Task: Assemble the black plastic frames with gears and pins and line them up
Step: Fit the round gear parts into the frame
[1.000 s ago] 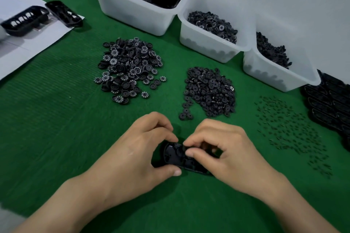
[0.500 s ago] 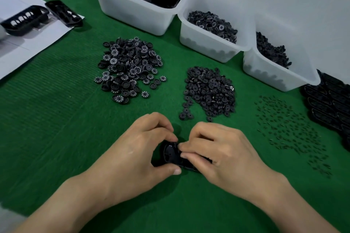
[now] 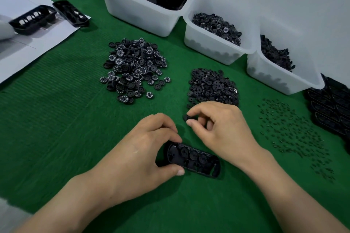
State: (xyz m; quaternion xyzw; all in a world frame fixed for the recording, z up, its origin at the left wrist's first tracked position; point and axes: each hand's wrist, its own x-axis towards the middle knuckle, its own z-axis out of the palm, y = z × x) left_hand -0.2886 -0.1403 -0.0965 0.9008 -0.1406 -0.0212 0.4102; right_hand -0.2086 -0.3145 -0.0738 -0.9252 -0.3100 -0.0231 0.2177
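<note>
The black frame [image 3: 195, 159] is being held flat on the green counter [image 3: 56, 119] by the left hand [image 3: 140, 153], whose thumb and fingers are being curled round the frame's left end. Several round gears are being carried in the frame's pockets, and its right end is being left uncovered. Just beyond the frame the right hand [image 3: 221, 128] is being held clear of it, and a small gear [image 3: 189, 118] is being pinched between that hand's thumb and forefinger. Farther beyond the frame a heap of plain gears [image 3: 214, 87] is being shown, and beyond the frame to its left a heap of numbered wheels [image 3: 134, 68]. To the frame's right, pins [image 3: 295, 134] are being shown scattered, with a row of frames [image 3: 333, 111] past them. Far beyond the frame, white bins [image 3: 136, 13] of black parts are being shown side by side; far to its left, two more frames are being carried on a sheet of paper [image 3: 37, 49].
</note>
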